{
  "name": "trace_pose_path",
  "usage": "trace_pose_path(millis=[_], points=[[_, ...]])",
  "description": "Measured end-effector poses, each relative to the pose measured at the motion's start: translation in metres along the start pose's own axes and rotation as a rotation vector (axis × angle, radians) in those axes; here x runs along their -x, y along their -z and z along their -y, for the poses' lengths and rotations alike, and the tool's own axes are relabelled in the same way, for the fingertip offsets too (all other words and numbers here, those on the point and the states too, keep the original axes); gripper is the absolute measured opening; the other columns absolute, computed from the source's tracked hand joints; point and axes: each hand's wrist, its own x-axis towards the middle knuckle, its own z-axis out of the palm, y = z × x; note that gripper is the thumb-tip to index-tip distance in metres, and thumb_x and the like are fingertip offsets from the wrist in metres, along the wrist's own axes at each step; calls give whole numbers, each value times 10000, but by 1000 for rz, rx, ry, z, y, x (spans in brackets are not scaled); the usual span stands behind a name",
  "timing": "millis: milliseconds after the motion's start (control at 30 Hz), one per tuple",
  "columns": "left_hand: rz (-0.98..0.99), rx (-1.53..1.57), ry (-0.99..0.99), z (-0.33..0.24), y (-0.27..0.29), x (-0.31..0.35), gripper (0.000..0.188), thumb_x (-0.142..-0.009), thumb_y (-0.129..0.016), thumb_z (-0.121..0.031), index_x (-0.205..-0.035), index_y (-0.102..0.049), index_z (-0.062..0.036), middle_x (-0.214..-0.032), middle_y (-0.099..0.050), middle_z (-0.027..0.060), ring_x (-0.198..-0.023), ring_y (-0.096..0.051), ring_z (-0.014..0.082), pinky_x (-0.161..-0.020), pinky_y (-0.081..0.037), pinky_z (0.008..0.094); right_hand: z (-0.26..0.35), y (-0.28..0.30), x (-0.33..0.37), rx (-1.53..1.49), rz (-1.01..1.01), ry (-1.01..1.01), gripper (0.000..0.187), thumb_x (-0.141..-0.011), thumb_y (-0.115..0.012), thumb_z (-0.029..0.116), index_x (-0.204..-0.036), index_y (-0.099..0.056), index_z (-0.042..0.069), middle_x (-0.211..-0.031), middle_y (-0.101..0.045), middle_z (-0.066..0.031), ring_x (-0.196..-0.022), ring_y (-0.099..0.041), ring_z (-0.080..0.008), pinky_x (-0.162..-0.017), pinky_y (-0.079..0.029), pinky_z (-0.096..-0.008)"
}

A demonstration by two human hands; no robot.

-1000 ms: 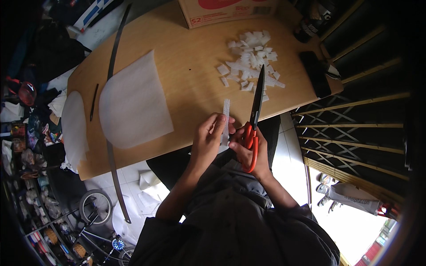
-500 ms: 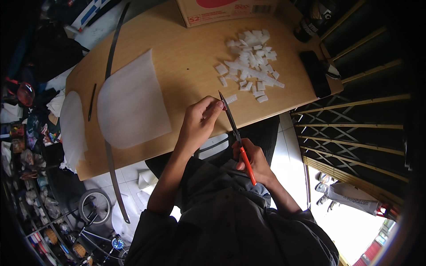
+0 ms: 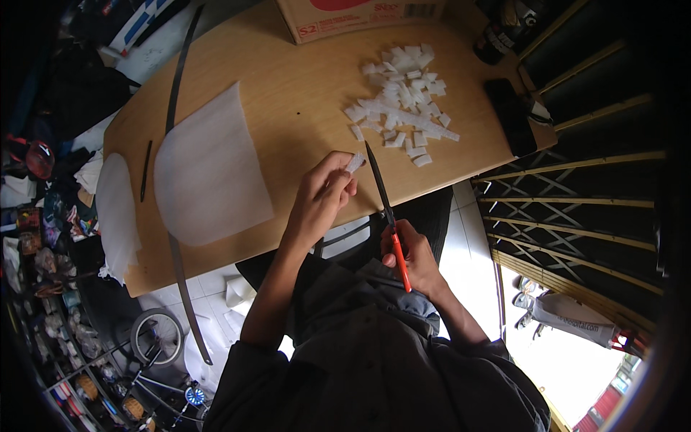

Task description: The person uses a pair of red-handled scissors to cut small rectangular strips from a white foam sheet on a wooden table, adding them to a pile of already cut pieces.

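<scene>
Here the left hand [image 3: 320, 198] pinches a small white foam offcut [image 3: 354, 162] between fingertips over the tan wooden tabletop [image 3: 302, 108], just at 7 o'clock from the heap of small white cut foam pieces [image 3: 403, 93]. The right hand [image 3: 410, 255] is closed around the orange-handled scissors [image 3: 385, 209], blades together, pointing to 11 o'clock. Judging by this, the cutting step is on; dropping the offcut calls for loosening the left grip.

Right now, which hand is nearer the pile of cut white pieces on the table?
Left. The left hand, pinching a small white piece, sits just below the pile; the right hand grips the scissors further back.
</scene>
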Motion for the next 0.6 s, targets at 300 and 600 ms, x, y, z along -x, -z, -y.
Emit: trace_pose_path(millis=[300,600], points=[[69,-43,1,4,3,-4,113,-1013,-586,-99,-1011,-559,11,-828,-694,84,-517,-462,27,-466,-373,209,-6,3,2,86,95,-17,863,-766,-615,802,-1001,-535,-25,-753,-605,-85,-635,-591,-159,-594,-486,-307],[7,-199,19,2,3,-3,151,-1032,-563,-157,-1024,-602,-12,-745,-592,25,-535,-413,17,-483,-309,200,13,7,-1,31,14,-55,409,-858,-785,314,-883,-558,-26,-683,-679,-135,-579,-650,-209,-556,-470,-330]])
